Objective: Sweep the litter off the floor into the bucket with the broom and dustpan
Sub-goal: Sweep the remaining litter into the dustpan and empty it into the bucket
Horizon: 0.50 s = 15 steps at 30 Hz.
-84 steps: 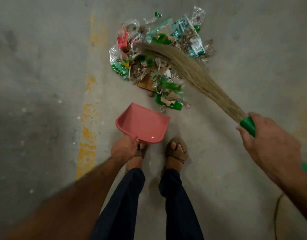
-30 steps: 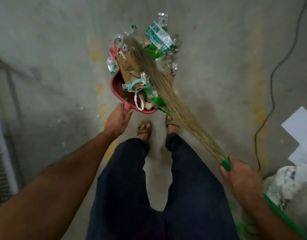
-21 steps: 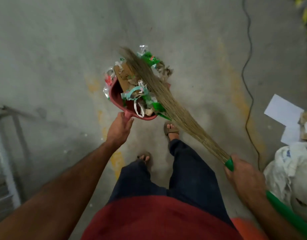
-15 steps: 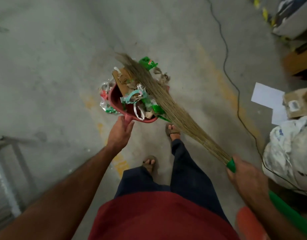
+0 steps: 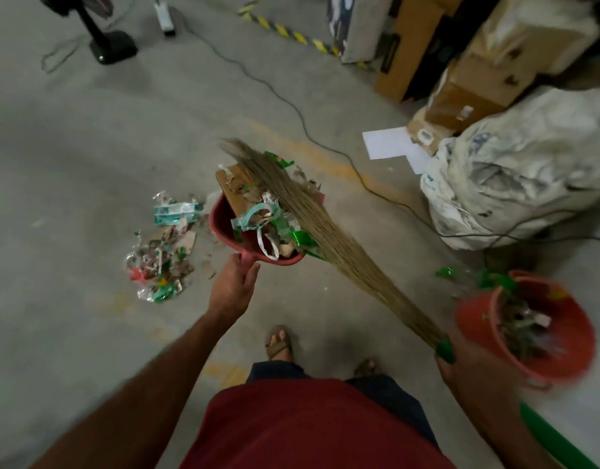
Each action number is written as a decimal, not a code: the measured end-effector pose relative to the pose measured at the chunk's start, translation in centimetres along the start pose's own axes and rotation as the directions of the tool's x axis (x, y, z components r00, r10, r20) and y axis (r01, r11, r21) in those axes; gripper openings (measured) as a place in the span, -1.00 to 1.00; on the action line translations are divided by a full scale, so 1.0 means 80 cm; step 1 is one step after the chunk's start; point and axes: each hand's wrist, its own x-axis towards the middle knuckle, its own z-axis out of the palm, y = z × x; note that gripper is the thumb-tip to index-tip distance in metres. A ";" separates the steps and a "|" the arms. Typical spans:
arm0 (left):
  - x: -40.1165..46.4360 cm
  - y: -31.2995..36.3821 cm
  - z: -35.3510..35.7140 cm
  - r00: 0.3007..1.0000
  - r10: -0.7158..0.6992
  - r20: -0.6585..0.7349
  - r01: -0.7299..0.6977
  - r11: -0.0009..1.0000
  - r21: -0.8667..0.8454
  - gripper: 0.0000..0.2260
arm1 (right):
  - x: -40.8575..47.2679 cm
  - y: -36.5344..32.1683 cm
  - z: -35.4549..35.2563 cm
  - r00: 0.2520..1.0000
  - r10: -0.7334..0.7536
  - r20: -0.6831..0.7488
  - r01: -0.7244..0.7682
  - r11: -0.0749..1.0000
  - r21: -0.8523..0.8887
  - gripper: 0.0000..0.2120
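My left hand (image 5: 232, 287) grips the handle of the red dustpan (image 5: 224, 228), held off the floor and heaped with wrappers and cardboard scraps. My right hand (image 5: 461, 370) grips the green handle of the grass broom (image 5: 329, 242), whose bristles lie across the litter in the pan. An orange bucket (image 5: 572, 333) stands on the floor at the right, beside my right hand, with litter inside. A leftover patch of litter (image 5: 161, 252) lies on the concrete floor left of the dustpan.
White sacks (image 5: 515, 184) and cardboard boxes (image 5: 461, 93) crowd the right and back right. A black cable (image 5: 291, 106) runs across the floor behind the dustpan. A fan base (image 5: 112, 45) stands at the back left. My feet in sandals (image 5: 280, 343) are below the dustpan.
The loaded dustpan has been lifted off the floor with the broom pressed over it, and I have turned right. The orange bucket has come into view; some litter stayed on the floor.
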 end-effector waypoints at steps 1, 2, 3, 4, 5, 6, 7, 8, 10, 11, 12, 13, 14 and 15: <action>-0.003 0.018 0.013 0.999 0.036 0.030 -0.036 0.999 0.007 -0.73 | -0.016 0.021 0.004 0.999 0.030 -0.021 -0.030 1.000 0.000 -0.76; -0.007 0.038 0.028 0.996 0.073 0.056 -0.074 0.997 0.014 -0.74 | -0.033 0.043 0.007 0.997 0.074 -0.038 -0.074 0.997 0.005 -0.71; -0.012 0.058 0.044 0.990 0.111 0.082 -0.113 0.993 0.021 -0.74 | -0.050 0.063 0.010 0.990 0.132 -0.041 -0.131 0.991 0.014 -0.69; -0.017 0.079 0.062 0.983 0.147 0.111 -0.151 0.988 0.030 -0.74 | -0.068 0.084 0.013 0.982 0.189 -0.026 -0.188 0.982 0.017 -0.71; -0.025 0.100 0.080 0.974 0.177 0.143 -0.184 0.982 0.038 -0.73 | -0.086 0.106 0.018 0.971 0.240 0.003 -0.240 0.971 0.016 -0.73; -0.033 0.122 0.100 0.964 0.202 0.175 -0.212 0.976 0.041 -0.72 | -0.102 0.130 0.024 0.957 0.285 0.044 -0.287 0.958 0.026 -0.75; -0.043 0.144 0.121 0.953 0.223 0.207 -0.235 0.971 0.035 -0.72 | -0.118 0.155 0.031 0.942 0.327 0.079 -0.331 0.943 0.039 -0.75; -0.056 0.165 0.143 0.941 0.245 0.235 -0.257 0.966 0.024 -0.72 | -0.135 0.179 0.037 0.926 0.364 0.104 -0.370 0.928 0.045 -0.74; -0.082 0.208 0.187 0.915 0.287 0.284 -0.302 0.953 0.010 -0.73 | -0.167 0.224 0.044 0.892 0.432 0.129 -0.440 0.897 0.037 -0.74; -0.096 0.229 0.209 0.900 0.307 0.310 -0.326 0.945 0.009 -0.73 | -0.184 0.244 0.048 0.878 0.460 0.134 -0.467 0.884 0.027 -0.76; -0.110 0.250 0.230 0.883 0.326 0.338 -0.348 0.937 0.007 -0.73 | -0.202 0.264 0.052 0.862 0.487 0.143 -0.494 0.869 0.015 -0.77; -0.125 0.270 0.252 0.865 0.343 0.366 -0.369 0.929 0.002 -0.73 | -0.220 0.284 0.057 0.841 0.516 0.159 -0.524 0.852 0.008 -0.76; -0.138 0.291 0.274 0.847 0.357 0.394 -0.389 0.921 0.002 -0.73 | -0.238 0.303 0.061 0.821 0.543 0.175 -0.552 0.834 0.006 -0.74; -0.151 0.311 0.296 0.829 0.371 0.419 -0.412 0.911 0.008 -0.73 | -0.253 0.320 0.066 0.803 0.566 0.188 -0.578 0.816 0.008 -0.73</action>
